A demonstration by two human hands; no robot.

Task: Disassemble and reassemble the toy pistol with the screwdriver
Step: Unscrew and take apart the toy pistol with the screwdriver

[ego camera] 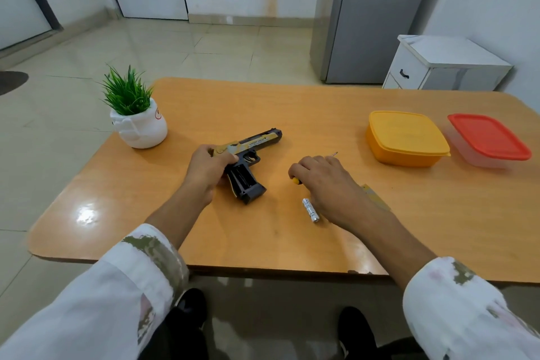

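Observation:
The yellow and black toy pistol (pixel 251 152) lies on its side in the middle of the wooden table (pixel 292 114), its grip compartment uncovered and facing up. My left hand (pixel 206 168) grips the rear of the pistol. My right hand (pixel 324 181) is closed over the screwdriver (pixel 297 181); its yellow handle end shows at the left of the hand and its thin metal tip sticks out at the far side. A silver battery (pixel 310 210) lies just beside my right wrist. A flat yellow cover piece (pixel 375 197) peeks out from under the right wrist.
A small potted plant (pixel 136 114) stands at the table's far left. A yellow lidded box (pixel 406 137) and a red-lidded clear box (pixel 489 140) sit at the right. Beyond the table are a white cabinet (pixel 438 67) and tiled floor.

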